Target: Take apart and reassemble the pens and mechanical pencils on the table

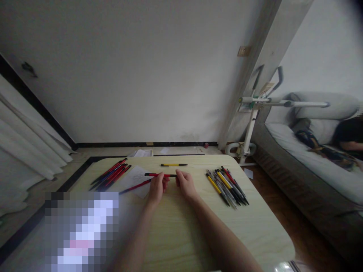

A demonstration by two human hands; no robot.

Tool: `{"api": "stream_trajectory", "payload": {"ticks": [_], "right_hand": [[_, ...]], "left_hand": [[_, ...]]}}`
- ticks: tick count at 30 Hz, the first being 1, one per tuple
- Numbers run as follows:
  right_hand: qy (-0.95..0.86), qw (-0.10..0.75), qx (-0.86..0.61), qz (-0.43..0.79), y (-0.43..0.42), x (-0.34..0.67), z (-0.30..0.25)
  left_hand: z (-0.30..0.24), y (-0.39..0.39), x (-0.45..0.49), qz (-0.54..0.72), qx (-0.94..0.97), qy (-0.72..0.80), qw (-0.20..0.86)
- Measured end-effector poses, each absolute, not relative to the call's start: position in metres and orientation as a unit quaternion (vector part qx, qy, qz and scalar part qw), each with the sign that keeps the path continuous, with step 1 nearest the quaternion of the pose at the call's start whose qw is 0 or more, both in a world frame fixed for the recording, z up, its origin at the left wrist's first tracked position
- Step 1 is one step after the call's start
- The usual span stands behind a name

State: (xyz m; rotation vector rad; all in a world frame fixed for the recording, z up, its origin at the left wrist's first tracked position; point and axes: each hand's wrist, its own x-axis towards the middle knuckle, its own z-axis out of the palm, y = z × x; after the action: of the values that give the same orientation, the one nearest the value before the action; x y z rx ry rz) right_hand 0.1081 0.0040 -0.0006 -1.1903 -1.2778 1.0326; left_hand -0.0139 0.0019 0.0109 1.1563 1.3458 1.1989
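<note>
Between my two hands a red pen with black ends (153,174) lies level above the table. My left hand (157,187) pinches it near its middle, and the fingers of my right hand (185,183) close on its right end. Under and left of my left hand, another red pen (136,186) rests partly on a sheet of paper (134,177). A yellow pen (174,164) lies crosswise just beyond my hands. To the left is a bundle of red and dark pens (112,174). Several yellow, red, clear and black pens (227,186) form a pile on the right.
The light wooden table (176,230) has rounded corners. A blurred-out bright patch (82,234) covers its lower left. Beyond the right edge stand a white exercise frame (249,132) and a sofa (306,166) with a person's arm (351,146). A white curtain (22,151) hangs left.
</note>
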Motion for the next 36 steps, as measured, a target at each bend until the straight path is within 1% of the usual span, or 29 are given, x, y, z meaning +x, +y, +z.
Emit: {"api": "stream_trajectory", "payload": {"ticks": [4, 13, 20, 24, 29, 36], "right_hand": [[-0.554, 0.510, -0.500, 0.428, 0.0033, 0.1089, 0.0000], [-0.550, 0.501, -0.490, 0.455, 0.0018, 0.1126, 0.0028], [-0.503, 0.523, -0.472, 0.501, 0.0027, 0.1135, 0.0044], [-0.488, 0.535, -0.440, 0.531, -0.0005, 0.1099, 0.0072], [-0.494, 0.510, -0.450, 0.541, -0.0025, 0.1081, 0.0064], [-0.504, 0.501, -0.473, 0.522, -0.0023, 0.1105, 0.0035]], "left_hand": [[0.0111, 0.0026, -0.0152, 0.495, 0.473, 0.545, 0.484], [0.0161, -0.0031, -0.0130, 0.544, 0.465, 0.548, 0.433], [0.0170, -0.0010, -0.0133, 0.537, 0.442, 0.562, 0.448], [0.0172, -0.0015, -0.0125, 0.549, 0.436, 0.561, 0.440], [0.0165, -0.0015, -0.0132, 0.553, 0.439, 0.567, 0.424], [0.0157, -0.0010, -0.0124, 0.538, 0.422, 0.565, 0.462]]}}
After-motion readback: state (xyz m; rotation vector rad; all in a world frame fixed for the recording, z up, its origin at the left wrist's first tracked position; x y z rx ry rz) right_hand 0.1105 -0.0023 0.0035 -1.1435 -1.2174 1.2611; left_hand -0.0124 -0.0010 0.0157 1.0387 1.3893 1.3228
